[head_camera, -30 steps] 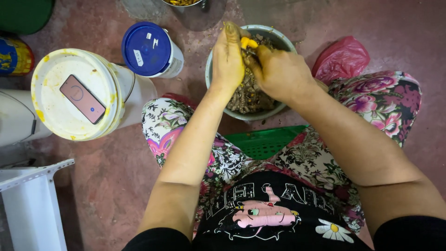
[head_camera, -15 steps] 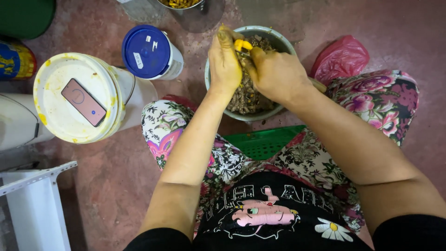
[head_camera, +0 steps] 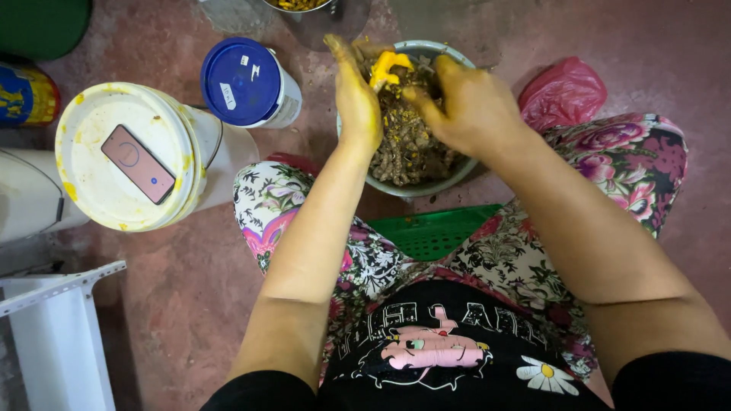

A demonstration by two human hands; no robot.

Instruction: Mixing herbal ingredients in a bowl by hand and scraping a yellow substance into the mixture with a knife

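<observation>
A grey bowl (head_camera: 426, 186) full of brown knobbly roots (head_camera: 407, 148) stands on the floor between my knees. Both my hands hover over it, stained yellow. My left hand (head_camera: 354, 95) and my right hand (head_camera: 468, 103) together hold a small bright yellow peeled root piece (head_camera: 384, 67) above the bowl's far side. The fingers of both hands close around it. Whether my right hand also holds a tool is hidden.
A white bucket lid (head_camera: 126, 156) with a phone (head_camera: 138, 164) on it sits at left. A blue-lidded jar (head_camera: 244, 82) stands beside it. A metal pot (head_camera: 316, 15) is beyond the bowl, a red plastic bag (head_camera: 563, 95) at right, a green basket (head_camera: 434, 232) under my legs.
My hands shifted slightly and the yellow piece shows more clearly between my fingers. The view sits a little lower over the bowl.
</observation>
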